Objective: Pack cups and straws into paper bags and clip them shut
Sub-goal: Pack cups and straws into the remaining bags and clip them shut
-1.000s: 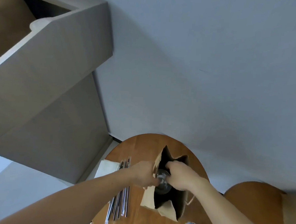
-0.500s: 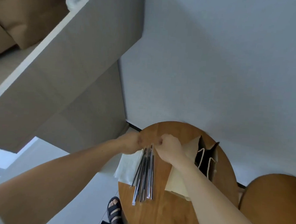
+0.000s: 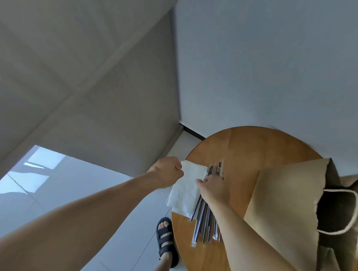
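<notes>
Hands shifted from straws (image 3: 205,225) to napkin (image 3: 186,190) at their 9 o'clock. Grip: left hand (image 3: 168,172) pinches its corner; right hand (image 3: 212,188) unclear. Open bag (image 3: 284,203), 3 o'clock, unclipped; straws unpacked on table (image 3: 246,147).

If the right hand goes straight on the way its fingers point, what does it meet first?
The right hand meets the white paper napkin first; its fingertips seem to touch it. Beyond lies the left hand, gripping that napkin.
</notes>
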`<state>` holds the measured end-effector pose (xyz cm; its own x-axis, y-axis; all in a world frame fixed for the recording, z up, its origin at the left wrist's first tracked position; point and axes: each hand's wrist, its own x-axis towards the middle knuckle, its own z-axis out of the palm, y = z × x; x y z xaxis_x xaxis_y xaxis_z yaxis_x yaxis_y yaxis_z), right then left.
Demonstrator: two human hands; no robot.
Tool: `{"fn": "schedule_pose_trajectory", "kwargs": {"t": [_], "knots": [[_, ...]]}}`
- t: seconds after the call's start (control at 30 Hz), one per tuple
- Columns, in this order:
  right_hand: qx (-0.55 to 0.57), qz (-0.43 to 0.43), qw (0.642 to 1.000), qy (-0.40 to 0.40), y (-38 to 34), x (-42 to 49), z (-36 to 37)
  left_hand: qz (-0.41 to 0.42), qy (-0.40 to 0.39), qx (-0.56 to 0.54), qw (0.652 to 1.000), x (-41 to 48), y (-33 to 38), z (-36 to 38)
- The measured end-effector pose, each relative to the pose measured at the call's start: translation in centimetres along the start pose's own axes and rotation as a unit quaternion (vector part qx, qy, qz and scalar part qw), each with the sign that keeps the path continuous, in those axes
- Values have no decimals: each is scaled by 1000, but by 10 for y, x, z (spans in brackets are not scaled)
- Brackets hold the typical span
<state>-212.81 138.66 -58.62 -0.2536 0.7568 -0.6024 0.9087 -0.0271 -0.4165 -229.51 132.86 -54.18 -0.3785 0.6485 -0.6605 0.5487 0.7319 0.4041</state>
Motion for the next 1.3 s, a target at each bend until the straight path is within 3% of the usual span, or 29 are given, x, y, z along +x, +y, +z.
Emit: {"fn": "schedule_pose_trajectory", "kwargs": {"t": [0.47, 0.63, 0.77, 0.97, 1.07, 1.17, 1.23, 1.3], "knots": [[-39, 31, 999, -2, -5, 15, 21, -13, -19, -78, 997, 5, -24, 13], [153, 13, 988, -9, -7, 4, 11, -17, -2, -80, 997, 3, -14, 14], [353, 9, 935, -36, -5, -9, 0, -49, -16, -201, 978, -3, -3, 19], [458, -2, 883, -108, 9, -22, -20, -87, -73, -361, 926, -10, 7, 26], [492, 16, 866, -90, 17, -23, -24, -87, -64, -396, 912, -14, 12, 29], [444, 40, 895, -1, 29, -20, -16, -90, -32, -385, 918, -14, 14, 29], [286, 43, 956, 49, 38, -18, -5, -90, 1, -379, 921, -13, 11, 29], [105, 17, 994, 26, 43, -17, 8, -89, 29, -373, 923, -12, 8, 28]]}}
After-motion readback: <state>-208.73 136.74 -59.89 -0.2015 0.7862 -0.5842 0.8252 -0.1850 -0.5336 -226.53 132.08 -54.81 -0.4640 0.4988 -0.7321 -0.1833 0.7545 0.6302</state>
